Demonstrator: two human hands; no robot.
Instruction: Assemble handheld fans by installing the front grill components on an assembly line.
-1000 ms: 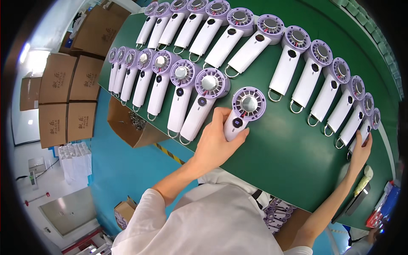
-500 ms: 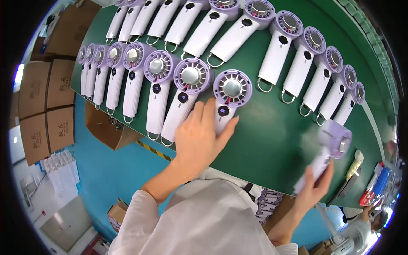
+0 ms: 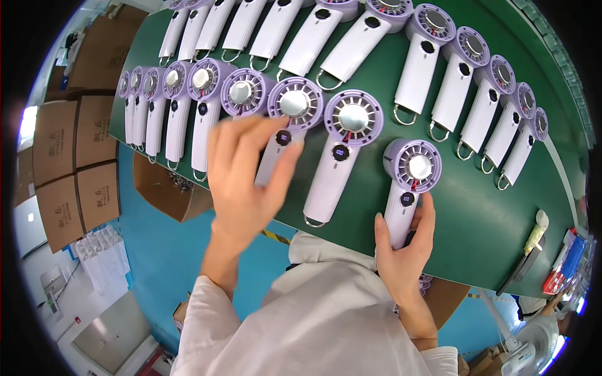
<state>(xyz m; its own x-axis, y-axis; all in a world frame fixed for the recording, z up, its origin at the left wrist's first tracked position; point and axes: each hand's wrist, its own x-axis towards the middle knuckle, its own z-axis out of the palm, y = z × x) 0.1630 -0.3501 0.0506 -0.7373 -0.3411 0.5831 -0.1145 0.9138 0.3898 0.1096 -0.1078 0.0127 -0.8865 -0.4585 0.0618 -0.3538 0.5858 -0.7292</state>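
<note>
My right hand (image 3: 407, 244) grips the white handle of a purple-headed handheld fan (image 3: 399, 213) near the table's front edge. That fan's head faces up and its small round display is lit. My left hand (image 3: 241, 178), slightly blurred, is over the front row with fingers and thumb apart. It is nearest a handheld fan (image 3: 271, 156) whose handle it partly covers; whether it touches that handle is unclear. Between my hands lies another handheld fan (image 3: 329, 182), its display lit and a metal loop at its handle's end.
More fans (image 3: 414, 75) lie in a curved back row on the green table (image 3: 476, 232). A knife-like tool (image 3: 530, 257) and a blue-and-red item (image 3: 564, 263) lie at the right. An open carton (image 3: 166, 194) stands below the left edge, beside stacked cardboard boxes (image 3: 56, 138).
My right hand brought its fan leftward, and its head now faces up. My left hand let go of the fan at the row's end and moved left. The view shifted slightly.
</note>
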